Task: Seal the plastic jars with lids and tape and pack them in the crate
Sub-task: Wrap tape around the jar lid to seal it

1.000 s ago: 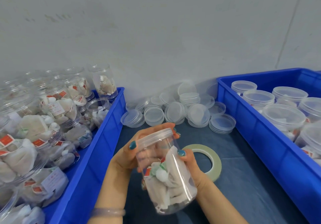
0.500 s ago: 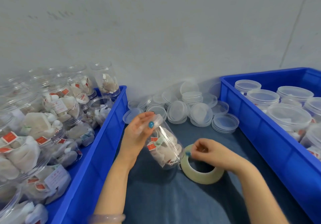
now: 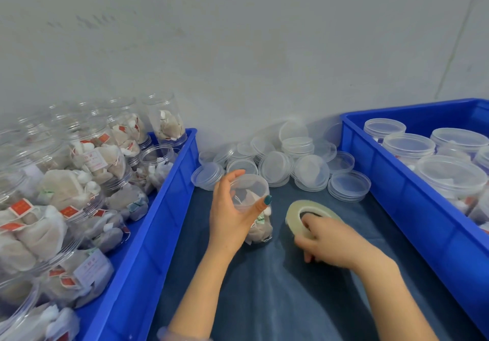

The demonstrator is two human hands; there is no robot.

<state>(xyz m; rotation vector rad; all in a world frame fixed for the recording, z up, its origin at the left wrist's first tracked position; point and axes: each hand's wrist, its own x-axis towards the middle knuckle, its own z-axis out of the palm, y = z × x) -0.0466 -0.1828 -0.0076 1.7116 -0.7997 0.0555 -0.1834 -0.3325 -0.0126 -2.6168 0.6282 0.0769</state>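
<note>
A clear plastic jar (image 3: 252, 195) filled with tea bags stands upright on the blue cloth, its clear lid on top. My left hand (image 3: 230, 216) wraps around its upper part, thumb on the right side. Just to its right a roll of clear tape (image 3: 296, 212) is tilted up on the cloth. My right hand (image 3: 328, 242) grips the roll's near edge, fingers inside the ring. A pile of loose clear lids (image 3: 280, 166) lies behind, against the wall. The blue crate (image 3: 397, 195) on the right holds several lidded jars (image 3: 407, 146).
A second blue crate (image 3: 164, 208) on the left is heaped with several open jars (image 3: 87, 181) of tea bags. The grey wall rises close behind the lids. Blue cloth (image 3: 277, 301) covers the table between the two crates.
The jar went from held tilted in both hands to standing upright on the cloth under my left hand. My right hand left the jar, took the tape roll and tipped it up.
</note>
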